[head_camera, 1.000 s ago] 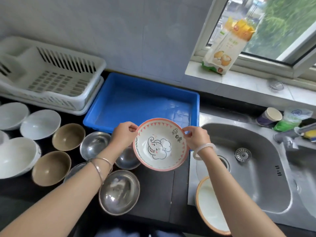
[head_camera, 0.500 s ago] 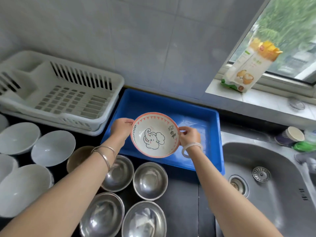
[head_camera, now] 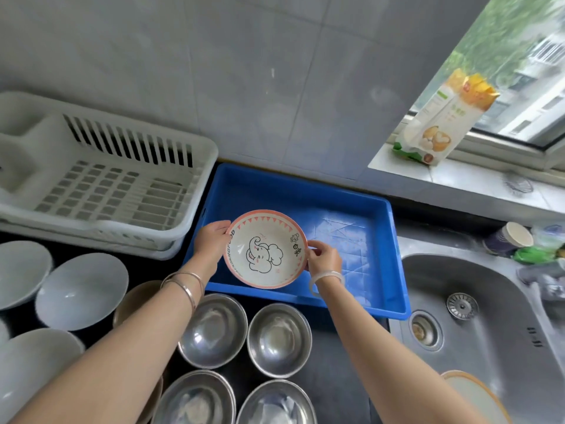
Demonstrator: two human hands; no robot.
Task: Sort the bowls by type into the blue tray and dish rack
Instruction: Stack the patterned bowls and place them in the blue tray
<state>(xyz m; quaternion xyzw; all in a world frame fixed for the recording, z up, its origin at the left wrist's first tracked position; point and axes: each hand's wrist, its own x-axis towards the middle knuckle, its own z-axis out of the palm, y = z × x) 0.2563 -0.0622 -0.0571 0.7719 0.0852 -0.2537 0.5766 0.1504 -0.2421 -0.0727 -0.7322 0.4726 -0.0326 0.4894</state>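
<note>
A white ceramic bowl with a pink rim and an elephant drawing (head_camera: 265,249) is held over the near left part of the blue tray (head_camera: 345,209). My left hand (head_camera: 212,240) grips its left rim and my right hand (head_camera: 324,258) pinches its right rim. The white dish rack (head_camera: 101,179) stands left of the tray with nothing in it. Several steel bowls (head_camera: 214,330) sit on the dark counter below the tray, white bowls (head_camera: 81,290) lie at the left, and a brown bowl (head_camera: 134,304) shows partly behind my left forearm.
A steel sink (head_camera: 477,325) lies to the right, with another pink-rimmed bowl (head_camera: 477,399) at its near edge. A food packet (head_camera: 443,117) stands on the window sill. A cup (head_camera: 507,240) and a green item sit behind the sink.
Both hands have carried the elephant bowl away from me, from above the counter to above the near left part of the blue tray, and the view has swung left.
</note>
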